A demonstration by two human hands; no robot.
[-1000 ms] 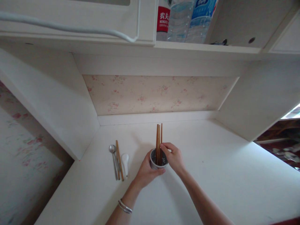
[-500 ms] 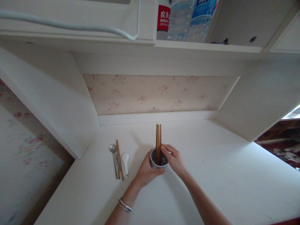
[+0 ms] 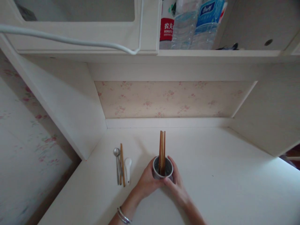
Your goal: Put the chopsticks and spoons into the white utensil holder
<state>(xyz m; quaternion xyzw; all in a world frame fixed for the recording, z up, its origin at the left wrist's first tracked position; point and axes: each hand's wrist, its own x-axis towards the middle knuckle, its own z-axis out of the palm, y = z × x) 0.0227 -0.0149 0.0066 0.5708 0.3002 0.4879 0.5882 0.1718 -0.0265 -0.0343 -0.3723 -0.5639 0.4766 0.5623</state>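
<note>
A round grey utensil holder (image 3: 157, 175) with a pale rim is clasped between my two hands. Several wooden chopsticks (image 3: 162, 147) stand nearly upright inside it. My left hand (image 3: 149, 180) wraps round its left side, the thumb across the front. Round the right side curls my right hand (image 3: 177, 184), its thumb meeting the left one at the front. To the left on the white desk lie a metal spoon (image 3: 116, 156), two wooden chopsticks (image 3: 122, 168) and a white ceramic spoon (image 3: 127, 168), side by side. Another thin metal handle partly shows among them.
The white desktop (image 3: 211, 193) runs back to a flowered wall panel (image 3: 168, 100). Overhead hangs a cabinet shelf (image 3: 211, 53) holding plastic water bottles (image 3: 185, 28). A white cable (image 3: 70, 39) droops across the cabinet front. Side panels stand at left and right.
My right hand has left the chopsticks and moved down to the right side of the holder. My left hand keeps its hold. The whole view has shifted slightly.
</note>
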